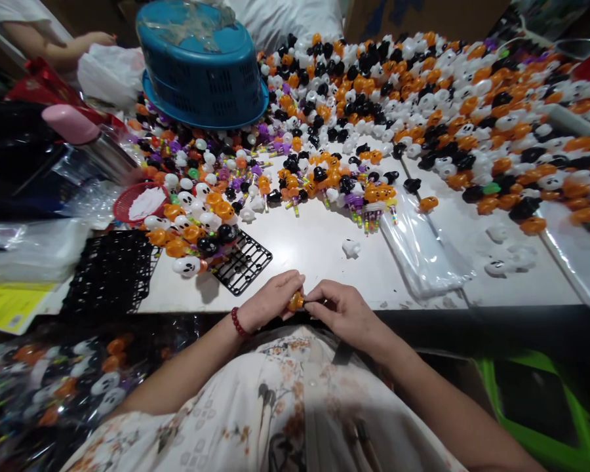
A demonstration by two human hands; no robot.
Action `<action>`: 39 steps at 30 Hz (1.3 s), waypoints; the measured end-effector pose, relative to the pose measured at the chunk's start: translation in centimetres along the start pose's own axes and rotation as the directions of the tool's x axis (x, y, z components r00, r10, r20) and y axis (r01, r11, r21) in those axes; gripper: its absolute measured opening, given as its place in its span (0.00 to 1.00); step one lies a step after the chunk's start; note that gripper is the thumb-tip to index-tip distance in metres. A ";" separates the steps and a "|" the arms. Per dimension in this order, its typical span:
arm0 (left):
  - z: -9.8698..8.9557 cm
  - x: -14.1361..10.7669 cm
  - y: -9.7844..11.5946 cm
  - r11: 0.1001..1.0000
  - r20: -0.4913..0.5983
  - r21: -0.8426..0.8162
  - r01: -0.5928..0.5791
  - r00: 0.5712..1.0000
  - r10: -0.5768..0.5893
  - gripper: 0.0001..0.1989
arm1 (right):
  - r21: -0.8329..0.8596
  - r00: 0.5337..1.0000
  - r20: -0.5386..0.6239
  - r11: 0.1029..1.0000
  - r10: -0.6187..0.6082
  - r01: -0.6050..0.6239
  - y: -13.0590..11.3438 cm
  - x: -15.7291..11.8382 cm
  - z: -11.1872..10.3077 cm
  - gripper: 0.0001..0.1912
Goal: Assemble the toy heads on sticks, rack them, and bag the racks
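Close to my body at the table's front edge, my left hand (274, 296) is closed round a small orange plastic pumpkin toy (295, 301). From the other side, the fingertips of my right hand (343, 309) pinch at the toy's end; a small dark bit shows there, too small to make out. Beyond my hands a single white ghost piece (351, 248) lies on the white table (305, 262). To the left, a black plastic grid tray (246, 262) sits partly under a heap of ghost, pumpkin and black toy heads (191, 226).
Toy heads (373, 85) cover the table's back and right. Candy-filled tubes with heads (324, 180) lie mid-table. An upturned blue basket (201, 72) stands back left, near a red basket (140, 202) and pink-capped bottle (91, 141). Clear plastic bags (425, 246) lie right. Another person's arm (54, 49) shows.
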State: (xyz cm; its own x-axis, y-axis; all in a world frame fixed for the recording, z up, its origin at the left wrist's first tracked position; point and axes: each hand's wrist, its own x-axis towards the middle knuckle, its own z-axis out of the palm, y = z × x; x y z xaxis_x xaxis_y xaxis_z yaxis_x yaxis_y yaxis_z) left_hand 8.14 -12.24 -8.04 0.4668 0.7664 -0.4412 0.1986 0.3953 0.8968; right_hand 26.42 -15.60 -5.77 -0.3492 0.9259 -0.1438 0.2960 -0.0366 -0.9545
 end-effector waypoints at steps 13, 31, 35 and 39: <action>-0.1 -0.4 0.6 0.988 -0.046 0.155 -0.013 0.999 0.020 0.19 | 0.301 0.972 0.059 0.924 0.229 -0.236 1.3 0.5 0.4 0.09; 0.9 0.4 -1.7 0.996 -0.019 -0.068 0.056 0.998 -0.058 0.19 | 0.346 0.940 0.096 0.874 0.328 -0.340 2.1 0.9 1.5 0.11; 0.1 0.8 -0.5 0.964 -0.144 -0.261 -0.048 0.990 0.010 0.21 | 0.217 0.992 -0.016 0.969 0.125 -0.119 2.2 1.8 0.5 0.19; -2.0 0.5 0.6 0.895 -0.189 -0.420 -0.150 0.979 0.076 0.18 | -0.179 0.971 -0.162 0.973 -0.176 0.146 2.2 2.9 -0.1 0.17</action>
State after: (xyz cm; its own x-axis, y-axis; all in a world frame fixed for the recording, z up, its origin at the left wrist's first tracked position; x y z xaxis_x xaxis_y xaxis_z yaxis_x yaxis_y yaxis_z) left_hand 6.78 -10.61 -7.84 0.3097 0.8759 -0.3700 -0.2539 0.4512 0.8555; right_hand 26.12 -13.00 -8.23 -0.2466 0.9665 0.0704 0.3961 0.1668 -0.9029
